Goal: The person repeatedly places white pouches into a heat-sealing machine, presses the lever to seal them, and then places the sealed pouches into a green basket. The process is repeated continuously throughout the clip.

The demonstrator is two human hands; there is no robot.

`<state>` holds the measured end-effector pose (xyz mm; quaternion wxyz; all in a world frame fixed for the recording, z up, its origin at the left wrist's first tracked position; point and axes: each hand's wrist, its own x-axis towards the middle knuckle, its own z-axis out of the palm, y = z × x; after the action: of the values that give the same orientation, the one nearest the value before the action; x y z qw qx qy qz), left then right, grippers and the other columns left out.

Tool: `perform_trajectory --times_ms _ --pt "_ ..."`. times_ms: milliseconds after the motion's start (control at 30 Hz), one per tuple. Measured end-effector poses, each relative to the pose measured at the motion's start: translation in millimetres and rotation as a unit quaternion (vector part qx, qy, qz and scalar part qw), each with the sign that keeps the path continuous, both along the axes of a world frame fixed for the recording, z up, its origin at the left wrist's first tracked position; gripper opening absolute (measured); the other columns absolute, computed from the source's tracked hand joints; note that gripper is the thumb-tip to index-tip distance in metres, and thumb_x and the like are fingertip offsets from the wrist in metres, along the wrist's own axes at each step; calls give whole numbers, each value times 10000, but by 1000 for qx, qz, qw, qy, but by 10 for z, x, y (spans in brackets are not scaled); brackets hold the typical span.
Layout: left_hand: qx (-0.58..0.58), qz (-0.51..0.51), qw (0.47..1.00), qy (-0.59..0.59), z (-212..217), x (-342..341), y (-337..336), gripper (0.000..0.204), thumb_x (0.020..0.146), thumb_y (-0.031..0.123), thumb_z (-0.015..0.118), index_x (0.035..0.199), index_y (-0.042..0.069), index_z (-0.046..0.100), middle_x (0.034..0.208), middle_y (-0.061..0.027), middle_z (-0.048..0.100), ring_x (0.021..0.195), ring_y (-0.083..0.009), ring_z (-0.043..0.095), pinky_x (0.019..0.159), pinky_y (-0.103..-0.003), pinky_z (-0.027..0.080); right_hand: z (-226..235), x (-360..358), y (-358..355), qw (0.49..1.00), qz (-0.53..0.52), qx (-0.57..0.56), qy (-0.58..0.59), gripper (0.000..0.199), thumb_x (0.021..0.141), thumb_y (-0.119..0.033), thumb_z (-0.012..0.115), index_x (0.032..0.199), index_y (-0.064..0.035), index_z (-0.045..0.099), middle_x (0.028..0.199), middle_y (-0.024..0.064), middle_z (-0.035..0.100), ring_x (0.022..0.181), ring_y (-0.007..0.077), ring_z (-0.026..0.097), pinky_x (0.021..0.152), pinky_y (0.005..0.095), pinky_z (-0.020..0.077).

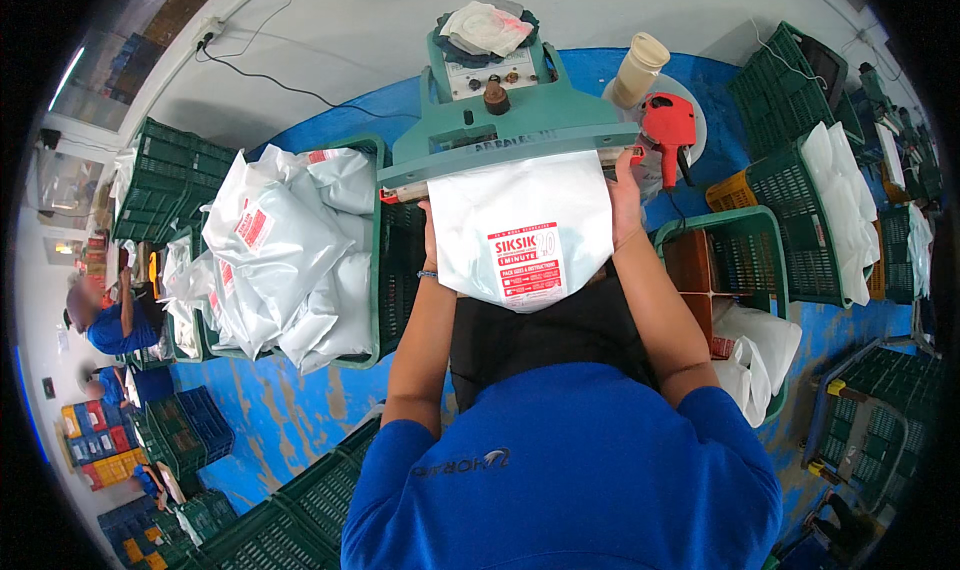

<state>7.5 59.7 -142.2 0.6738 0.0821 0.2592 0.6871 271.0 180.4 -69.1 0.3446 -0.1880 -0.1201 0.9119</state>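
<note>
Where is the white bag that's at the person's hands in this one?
In the head view, the white bag is just above centre, its upper edge at the green machine, between the left hand and right hand.

A plain white wall (345, 35) rises at twelve o'clock, with a socket (209, 28) and black cable (290, 91) between ten and eleven. Over at ten I see grey window panes (110, 78) beside a glowing strip light (67, 78). The blue floor (262, 410) is blotched with tan toward eight, where multicoloured crates (100, 438) stand stacked farther off.
</note>
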Motion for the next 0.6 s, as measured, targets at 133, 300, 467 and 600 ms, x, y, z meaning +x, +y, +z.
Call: perform_trajectory --times_ms 133,300,467,600 --pt "36 9 995 -92 -20 26 38 793 882 647 379 1453 112 255 1470 -135 317 1333 -342 324 1086 -509 290 -38 -107 54 999 7 33 23 867 833 -719 401 1350 -24 412 1325 176 494 1152 313 530 971 412 432" --pt "87 29 994 -60 17 103 72 837 861 690 360 1437 87 288 1447 -141 354 1305 -341 362 1076 -495 304 -82 -171 84 996 16 21 80 887 819 -735 398 1367 -36 396 1347 165 476 1170 313 514 985 415 422" --pt "180 4 967 -181 156 10 99 869 867 686 355 1434 34 265 1452 -165 341 1325 -342 340 1085 -499 290 -85 -151 64 993 46 9 113 913 797 -746 426 1359 -27 402 1328 169 489 1164 324 515 986 432 420" --pt "182 23 972 -146 392 -108 -13 928 853 712 344 1412 -26 277 1426 -174 376 1294 -318 384 1075 -458 310 -73 -90 46 996 20 22 80 781 830 -592 541 1334 -7 422 1292 179 513 1143 319 532 971 435 431"
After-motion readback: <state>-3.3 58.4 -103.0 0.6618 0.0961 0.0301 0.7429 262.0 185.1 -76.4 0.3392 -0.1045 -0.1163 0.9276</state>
